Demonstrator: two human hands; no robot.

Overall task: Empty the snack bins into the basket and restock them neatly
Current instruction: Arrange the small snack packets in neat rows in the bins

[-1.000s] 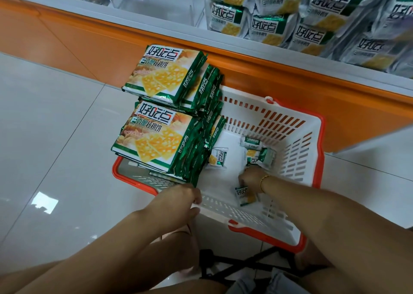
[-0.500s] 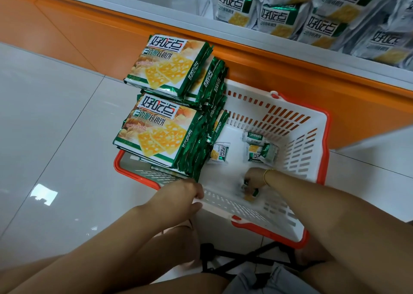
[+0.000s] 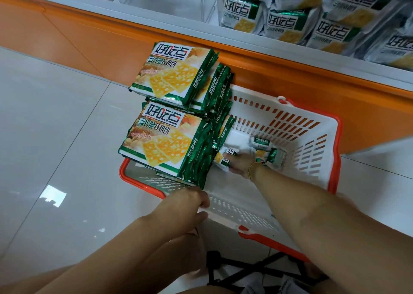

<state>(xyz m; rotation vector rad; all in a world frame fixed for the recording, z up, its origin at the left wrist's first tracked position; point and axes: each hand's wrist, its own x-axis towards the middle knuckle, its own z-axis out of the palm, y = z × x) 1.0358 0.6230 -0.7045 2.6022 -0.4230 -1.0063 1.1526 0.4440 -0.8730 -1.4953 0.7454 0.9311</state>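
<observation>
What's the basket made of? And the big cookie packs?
The basket looks like hard plastic: white moulded walls with slots, orange rim. The cookie packs look like glossy printed plastic film, maybe foil-lined; their crimped green edges glint.

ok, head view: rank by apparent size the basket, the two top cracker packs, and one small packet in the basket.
1. basket
2. near top pack and far top pack: about alike. The near one looks slightly larger, maybe only from nearness.
3. small packet
</observation>
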